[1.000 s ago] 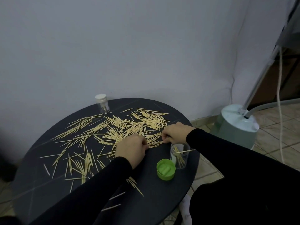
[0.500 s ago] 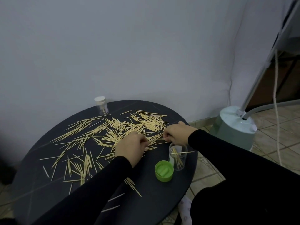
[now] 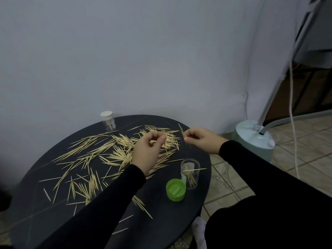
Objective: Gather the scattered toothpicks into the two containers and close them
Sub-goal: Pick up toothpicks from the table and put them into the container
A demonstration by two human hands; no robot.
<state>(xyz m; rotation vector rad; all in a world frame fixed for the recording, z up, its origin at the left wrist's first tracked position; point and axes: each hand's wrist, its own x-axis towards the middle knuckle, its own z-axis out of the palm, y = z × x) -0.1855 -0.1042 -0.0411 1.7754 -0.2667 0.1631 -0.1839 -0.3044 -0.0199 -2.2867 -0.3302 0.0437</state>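
Note:
Scattered toothpicks (image 3: 100, 153) cover the left and middle of a round black table (image 3: 161, 218). An open clear container (image 3: 190, 174) holding several toothpicks stands near the right edge, one toothpick lying across its rim. Its green lid (image 3: 175, 189) lies just left of it. A second clear container (image 3: 108, 121) with a white lid stands at the back. My right hand (image 3: 203, 140) is lifted above the pile and pinches a few toothpicks (image 3: 181, 131). My left hand (image 3: 148, 152) is raised with curled fingers pinching toothpicks, mostly hidden by the fingers.
A pale green appliance base (image 3: 253, 139) with a pole and hose stands on the tiled floor right of the table. A white cord (image 3: 292, 105) hangs beside it. The wall is close behind the table.
Both hands have risen off the toothpick pile. The right hand now holds a few toothpicks up in its fingertips, and the left fingers have closed into a pinch.

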